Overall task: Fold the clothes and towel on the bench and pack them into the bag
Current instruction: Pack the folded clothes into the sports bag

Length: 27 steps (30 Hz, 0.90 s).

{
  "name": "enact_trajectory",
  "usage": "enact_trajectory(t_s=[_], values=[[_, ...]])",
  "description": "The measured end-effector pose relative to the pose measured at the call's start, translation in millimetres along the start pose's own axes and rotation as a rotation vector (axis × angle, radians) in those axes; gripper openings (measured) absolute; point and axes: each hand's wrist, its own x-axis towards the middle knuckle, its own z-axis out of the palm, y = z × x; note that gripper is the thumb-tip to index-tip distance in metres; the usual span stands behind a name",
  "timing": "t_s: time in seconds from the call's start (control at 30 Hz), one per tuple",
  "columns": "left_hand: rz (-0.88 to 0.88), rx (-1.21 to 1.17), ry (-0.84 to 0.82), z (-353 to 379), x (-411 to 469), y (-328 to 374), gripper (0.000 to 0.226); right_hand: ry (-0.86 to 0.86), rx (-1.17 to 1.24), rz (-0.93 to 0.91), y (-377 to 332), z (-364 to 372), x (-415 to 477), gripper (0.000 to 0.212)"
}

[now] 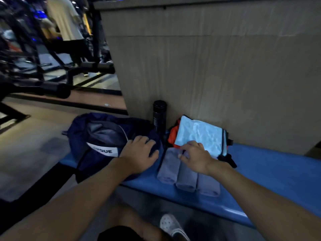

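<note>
Both hands are down on the blue bench (pixel 269 171). The navy bag (pixel 81 134) sits at the bench's left end, lying open with its mouth facing up, a white label (pixel 104 149) across the near rim. Inside the mouth there is grey fabric, and whether that is lining or something already packed cannot be told. The left hand (pixel 139 152) rests flat on the bag's right side, fingers spread and relaxed over the dark cloth, holding nothing.

Just right of the bag lies the grey towel (pixel 184 174), folded into three side-by-side sections on the bench. The right hand (pixel 196 155) sits on its far end, fingers bent, thumb on the towel; whether it pinches the cloth or only touches it cannot be told.

Touching the towel's far edge is a folded light blue garment (pixel 201 134) stacked on an orange garment (pixel 172 136), with black straps (pixel 227 158) poking out at the right. A black bottle (pixel 159 117) stands upright against the wall panel (pixel 208 66), between bag and stack. A pale shoe (pixel 171 225) shows on the floor below.
</note>
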Motion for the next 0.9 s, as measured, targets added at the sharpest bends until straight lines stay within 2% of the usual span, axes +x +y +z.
enact_trajectory(t_s=[0.13,0.27,0.4,0.5,0.63,0.77,0.9], values=[[-0.068,0.025,0.014,-11.0,-5.2,-66.4,0.08,0.065,0.058,-0.066,-50.7,9.8,31.1,0.035],[-0.158,0.093,-0.074,-10.5,11.2,-138.8,0.056,0.078,0.011,-0.115,-88.9,30.7,69.9,0.047],[-0.21,0.195,-0.097,-0.8,29.8,-199.9,0.057,0.065,-0.015,-0.096,-111.3,53.8,103.8,0.062],[-0.225,0.238,-0.105,3.0,48.4,-235.3,0.059,0.062,-0.051,-0.067,-117.8,68.8,123.0,0.066],[-0.247,0.25,-0.147,10.0,65.6,-273.1,0.063,0.096,-0.076,-0.017,-115.8,84.6,137.1,0.051],[-0.301,0.243,-0.257,13.8,74.7,-292.9,0.05,0.084,-0.046,-0.018,-102.9,96.2,139.5,0.024],[-0.266,0.189,-0.265,11.2,76.2,-302.0,0.049,0.151,0.005,-0.106,-89.1,105.9,143.5,0.022]])
